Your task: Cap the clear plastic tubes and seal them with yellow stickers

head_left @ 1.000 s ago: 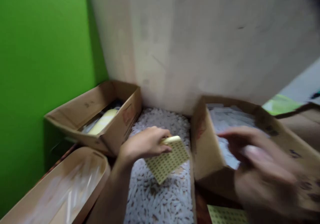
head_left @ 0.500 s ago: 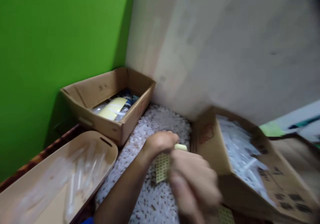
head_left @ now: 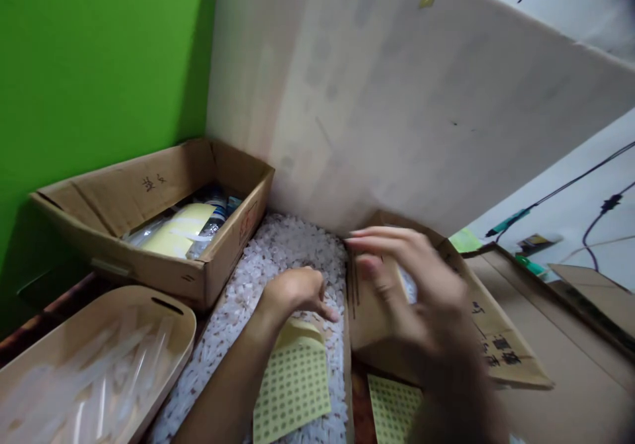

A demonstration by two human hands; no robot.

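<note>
My left hand [head_left: 296, 290] is curled over a bed of small whitish translucent pieces [head_left: 282, 239], one finger pointing down to the right. Directly below it is a yellow sticker sheet [head_left: 292, 388] with rows of small dark dots; its upper end curls up under my fingers, and the exact grip is hidden. My right hand [head_left: 417, 278] is raised to the right, blurred, fingers apart with nothing seen in them. Behind it stands a cardboard box [head_left: 367, 298]. A second dotted yellow sheet [head_left: 394, 404] lies below my right hand.
At the left, an open cardboard box [head_left: 238, 232] holds bottles and a yellow item. In front of it, a tan tray [head_left: 173, 338] contains clear plastic tubes [head_left: 131, 364]. A pale panel [head_left: 347, 100] rises behind; cables [head_left: 590, 232] and more cardboard [head_left: 555, 338] are at the right.
My right hand has moved away from the left, up and to the right, its fingers opening. More of the dotted sheet shows below my left hand. The view has shifted to the right.
</note>
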